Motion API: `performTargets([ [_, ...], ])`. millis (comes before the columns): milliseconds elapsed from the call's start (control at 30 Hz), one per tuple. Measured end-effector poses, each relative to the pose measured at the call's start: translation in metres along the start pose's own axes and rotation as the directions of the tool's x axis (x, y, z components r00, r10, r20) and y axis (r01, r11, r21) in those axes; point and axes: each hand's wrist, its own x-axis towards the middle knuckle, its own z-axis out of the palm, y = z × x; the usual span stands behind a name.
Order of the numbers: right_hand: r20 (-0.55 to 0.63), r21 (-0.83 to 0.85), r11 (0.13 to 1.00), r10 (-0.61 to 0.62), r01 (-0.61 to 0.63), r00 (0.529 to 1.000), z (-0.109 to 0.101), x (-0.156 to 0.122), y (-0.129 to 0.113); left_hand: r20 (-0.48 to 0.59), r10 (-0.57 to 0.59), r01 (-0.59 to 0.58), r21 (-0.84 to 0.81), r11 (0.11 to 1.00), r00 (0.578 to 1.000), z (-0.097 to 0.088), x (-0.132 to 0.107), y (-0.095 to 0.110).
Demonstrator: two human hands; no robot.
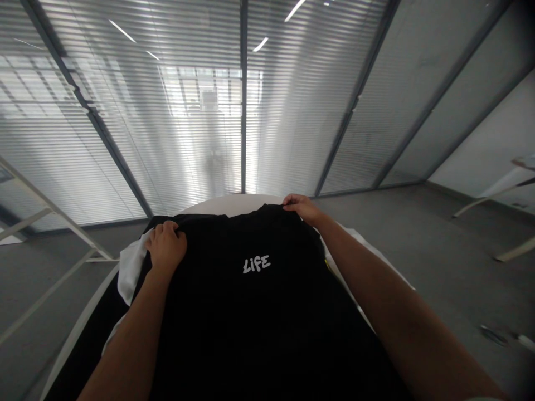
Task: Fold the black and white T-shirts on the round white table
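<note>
I have a black T-shirt (251,317) spread over a white round table (234,202), with a small white "LIFE" print (256,264) facing up near its far end. My left hand (166,246) is curled closed on the shirt's far left edge, fingers (169,231) bunching the cloth. My right hand (303,208) is at the far right edge, fingers (292,199) nearly closed and pinching a fold. The hands are well apart, with the shirt stretched between them.

Beyond the far edge of the shirt, only a thin strip of table shows. On the left, a white cloth (131,267) sticks out from under the shirt, just beside my left hand. Past the table there's open gray floor (438,267) on the right, with more on the left up to a white metal frame (45,228). The far side ends at a glass wall with blinds (125,111).
</note>
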Motion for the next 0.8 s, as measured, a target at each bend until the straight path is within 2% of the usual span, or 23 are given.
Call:
performTargets([
  [100, -0.016, -0.260, 0.961, 0.090, -0.091, 0.996, 0.017, 0.000, 0.013, 0.018, -0.018, 0.017, 0.052, 0.999, 1.000, 0.002, -0.002, -0.001],
  [233, 0.028, -0.396, 0.908, 0.159, -0.136, 0.987, 0.040, -0.002, 0.018, 0.085, -0.015, 0.006, 0.111, 0.994, 0.996, 0.003, -0.002, -0.002],
  [367, 0.043, -0.479, 0.866, 0.190, -0.147, 0.981, 0.052, -0.002, 0.012, 0.100, -0.009, -0.003, 0.118, 0.993, 0.995, 0.001, -0.002, 0.000],
  [467, 0.029, -0.511, 0.842, 0.219, -0.174, 0.975, 0.055, -0.002, 0.010, 0.098, -0.015, 0.004, 0.112, 0.994, 0.995, -0.001, -0.002, 0.001],
  [600, -0.089, -0.559, 0.781, 0.277, -0.278, 0.957, 0.052, -0.008, 0.014, 0.072, -0.007, 0.000, 0.098, 0.995, 0.997, -0.002, -0.004, 0.001],
  [700, -0.144, -0.575, 0.758, 0.276, -0.307, 0.950, 0.045, -0.015, 0.015, 0.035, -0.005, 0.002, 0.096, 0.995, 0.999, -0.004, -0.006, 0.003],
  [800, -0.167, -0.565, 0.769, 0.249, -0.299, 0.954, 0.042, -0.021, 0.014, 0.017, 0.026, -0.028, 0.108, 0.994, 1.000, -0.007, -0.002, 0.013],
])
